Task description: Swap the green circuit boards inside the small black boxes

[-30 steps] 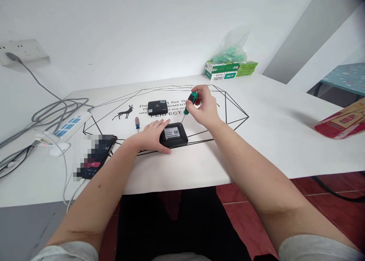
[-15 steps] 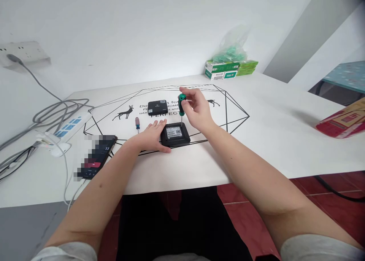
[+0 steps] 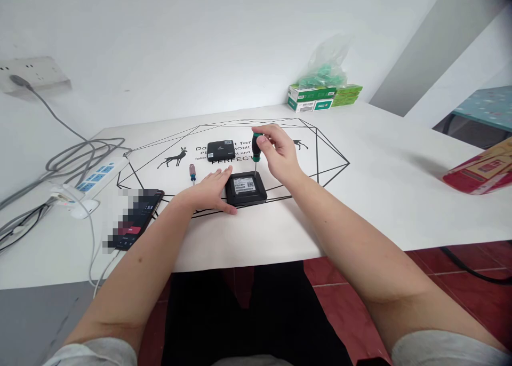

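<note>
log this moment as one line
left hand: against nearer black box | right hand: holding green screwdriver, tip at box | other screwdriver: on table

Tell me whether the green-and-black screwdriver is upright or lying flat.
Upright: the screwdriver stands nearly vertical in the right hand, handle above, shaft pointing down at the labelled black box.

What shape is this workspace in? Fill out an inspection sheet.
Surface: white tabletop, printed with black lines, deer and lettering.
Job's things: labelled black box; black-and-green screwdriver, near upright, tip toward the box's far right corner.
Clutter: second black box, small screwdriver, phone, green boxes, plastic bag, red package.
Hands: left hand spread at the labelled black box's left edge; right hand gripping the black-and-green screwdriver.
Cables: grey cables looped near the power strip.
Surroundings: white wall, red tiled floor.
</note>
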`<state>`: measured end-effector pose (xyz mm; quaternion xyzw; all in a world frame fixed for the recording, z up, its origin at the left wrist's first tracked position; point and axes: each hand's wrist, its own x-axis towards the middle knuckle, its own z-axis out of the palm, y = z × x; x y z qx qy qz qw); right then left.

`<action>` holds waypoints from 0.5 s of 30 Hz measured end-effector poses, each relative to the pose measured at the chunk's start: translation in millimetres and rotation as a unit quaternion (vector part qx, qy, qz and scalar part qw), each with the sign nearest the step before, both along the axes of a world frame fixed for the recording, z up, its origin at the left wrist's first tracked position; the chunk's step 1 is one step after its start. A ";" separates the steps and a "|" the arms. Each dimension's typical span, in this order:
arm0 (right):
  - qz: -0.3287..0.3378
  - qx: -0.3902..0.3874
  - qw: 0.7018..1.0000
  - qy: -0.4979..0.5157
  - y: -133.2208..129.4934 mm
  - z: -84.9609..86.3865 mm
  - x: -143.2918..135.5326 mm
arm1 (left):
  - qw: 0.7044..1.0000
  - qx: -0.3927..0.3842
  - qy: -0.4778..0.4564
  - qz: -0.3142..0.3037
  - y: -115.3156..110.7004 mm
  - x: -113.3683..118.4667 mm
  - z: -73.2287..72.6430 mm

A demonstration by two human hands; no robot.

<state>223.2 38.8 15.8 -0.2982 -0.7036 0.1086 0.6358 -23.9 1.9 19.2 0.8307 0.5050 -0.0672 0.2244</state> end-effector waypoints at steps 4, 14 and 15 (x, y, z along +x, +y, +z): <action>0.021 0.003 1.000 0.021 3.8 -2.4 2.5 | 1.000 -0.002 0.004 -0.004 1.2 -0.4 -0.3; -0.028 -0.010 0.999 0.036 13.5 -6.8 2.3 | 1.000 0.009 -0.004 -0.010 4.7 -3.5 -7.5; -0.021 -0.008 0.999 0.041 14.4 -7.7 1.9 | 1.000 0.011 -0.004 -0.012 5.2 -3.8 -8.2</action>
